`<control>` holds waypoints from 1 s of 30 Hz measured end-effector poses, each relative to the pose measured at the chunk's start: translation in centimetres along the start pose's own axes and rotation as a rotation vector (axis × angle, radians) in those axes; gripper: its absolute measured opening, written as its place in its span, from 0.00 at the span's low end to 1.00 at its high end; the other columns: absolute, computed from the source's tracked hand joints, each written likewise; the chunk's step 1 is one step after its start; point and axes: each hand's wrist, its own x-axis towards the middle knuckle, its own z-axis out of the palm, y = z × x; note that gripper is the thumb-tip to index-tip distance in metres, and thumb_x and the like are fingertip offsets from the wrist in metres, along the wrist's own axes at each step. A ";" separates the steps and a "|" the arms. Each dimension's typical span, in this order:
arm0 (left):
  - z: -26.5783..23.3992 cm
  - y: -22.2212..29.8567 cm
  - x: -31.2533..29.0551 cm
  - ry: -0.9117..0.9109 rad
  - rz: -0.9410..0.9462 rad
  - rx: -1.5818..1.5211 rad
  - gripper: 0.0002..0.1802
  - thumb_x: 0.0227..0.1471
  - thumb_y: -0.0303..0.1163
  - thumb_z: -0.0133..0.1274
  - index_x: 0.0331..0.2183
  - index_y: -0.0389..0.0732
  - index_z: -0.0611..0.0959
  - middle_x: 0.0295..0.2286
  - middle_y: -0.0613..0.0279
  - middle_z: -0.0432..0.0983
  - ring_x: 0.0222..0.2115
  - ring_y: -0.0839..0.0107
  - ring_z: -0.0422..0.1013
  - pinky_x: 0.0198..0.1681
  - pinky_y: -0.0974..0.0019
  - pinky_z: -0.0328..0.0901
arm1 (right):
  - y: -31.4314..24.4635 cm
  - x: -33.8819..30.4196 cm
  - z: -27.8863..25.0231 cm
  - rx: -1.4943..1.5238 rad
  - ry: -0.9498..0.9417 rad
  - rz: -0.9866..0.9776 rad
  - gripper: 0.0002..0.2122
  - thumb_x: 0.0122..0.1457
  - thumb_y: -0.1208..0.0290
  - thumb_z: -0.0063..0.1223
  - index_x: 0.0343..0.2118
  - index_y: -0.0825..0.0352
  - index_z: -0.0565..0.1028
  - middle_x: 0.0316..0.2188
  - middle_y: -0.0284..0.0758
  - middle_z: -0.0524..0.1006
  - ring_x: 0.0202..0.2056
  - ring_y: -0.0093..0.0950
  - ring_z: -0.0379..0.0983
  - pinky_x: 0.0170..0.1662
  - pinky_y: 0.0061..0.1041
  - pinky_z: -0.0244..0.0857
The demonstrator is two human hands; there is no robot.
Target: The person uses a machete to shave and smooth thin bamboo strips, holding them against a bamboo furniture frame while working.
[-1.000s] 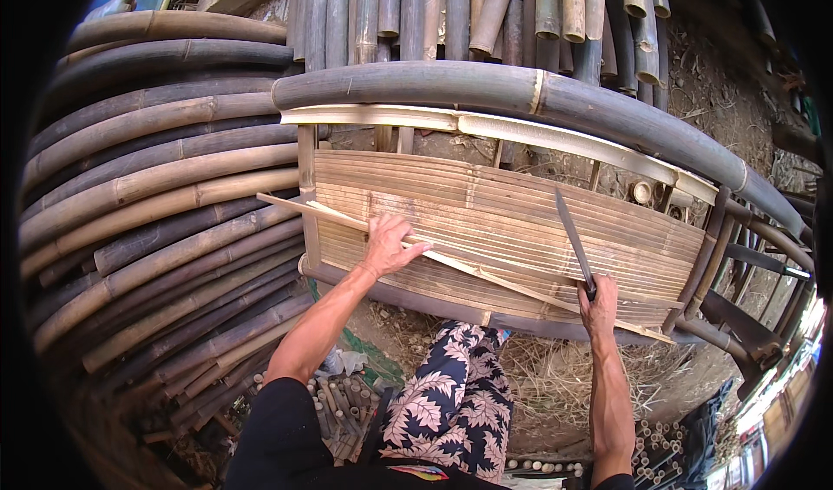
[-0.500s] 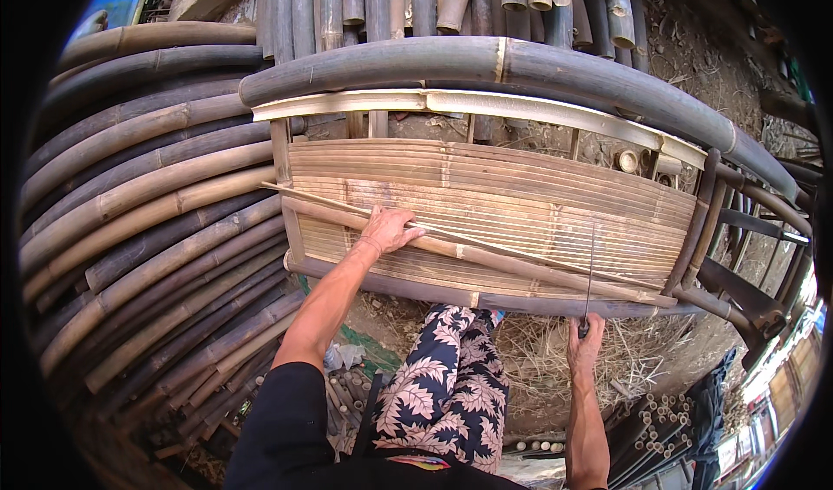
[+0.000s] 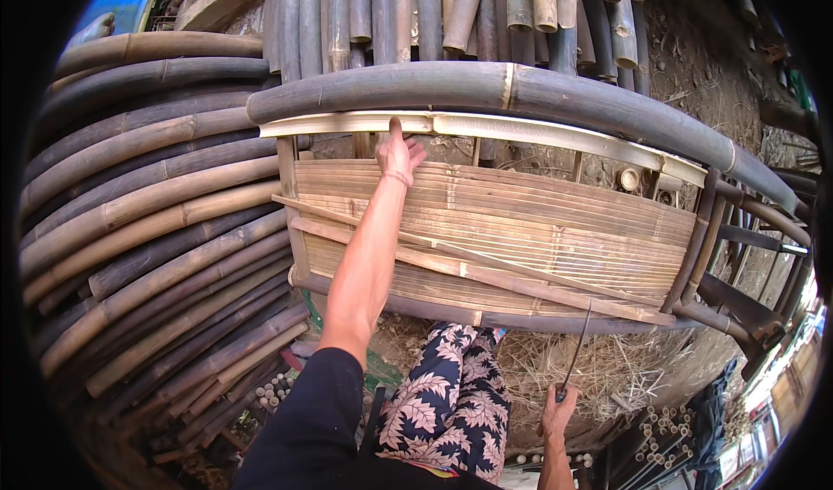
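My left hand (image 3: pixel 399 154) reaches to the far side of a slatted bamboo bench (image 3: pixel 521 204). Its fingers are apart, the index fingertip at a pale split bamboo length (image 3: pixel 347 123) lying along the bench's far edge; whether it presses on it I cannot tell. My right hand (image 3: pixel 557 410) is closed round the dark handle of a long, thin-bladed tool (image 3: pixel 580 343), its tip pointing up at the bench's near edge. The blade shows nearly edge-on. A flat bamboo strip (image 3: pixel 503 279) and a thinner bamboo strip (image 3: pixel 555 277) lie slantwise over the slats.
A thick dark bamboo pole (image 3: pixel 434 88) curves beyond the split length. Many bamboo poles (image 3: pixel 173 165) lie stacked on the left, and more poles (image 3: pixel 382 22) at the back. Straw (image 3: pixel 555 351) covers ground on the near side. Bundled thin bamboo tubes (image 3: pixel 664 434) lie at lower right.
My left hand has left the flat strip and moved away from me to the pale split length. My right hand has drawn the tool nearer, down and left.
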 end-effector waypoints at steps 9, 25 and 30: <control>0.9 3.0 2.8 -0.197 -0.223 -0.210 0.26 0.54 0.38 0.45 0.52 0.37 0.66 0.46 0.46 0.68 0.48 0.49 0.66 0.49 0.43 0.67 | -0.3 -4.3 -0.4 0.309 0.010 0.295 0.06 0.60 0.72 0.53 0.32 0.69 0.69 0.21 0.29 0.69 0.21 0.19 0.66 0.25 0.20 0.62; -17.1 8.0 -37.5 -0.571 0.169 -0.428 0.39 0.53 0.67 0.42 0.43 0.38 0.74 0.39 0.53 0.76 0.43 0.61 0.73 0.45 0.53 0.72 | -14.0 -11.2 -13.3 -0.024 0.460 -0.691 0.23 0.48 0.76 0.56 0.51 0.70 0.70 0.53 0.46 0.66 0.54 0.41 0.63 0.56 0.38 0.58; -21.4 9.8 -55.0 -1.029 0.265 -0.191 0.42 0.52 0.67 0.43 0.48 0.35 0.71 0.38 0.56 0.77 0.42 0.62 0.74 0.44 0.55 0.72 | -16.4 -17.8 -17.4 0.080 0.372 -0.856 0.26 0.51 0.65 0.57 0.54 0.65 0.69 0.57 0.42 0.67 0.61 0.37 0.58 0.65 0.44 0.42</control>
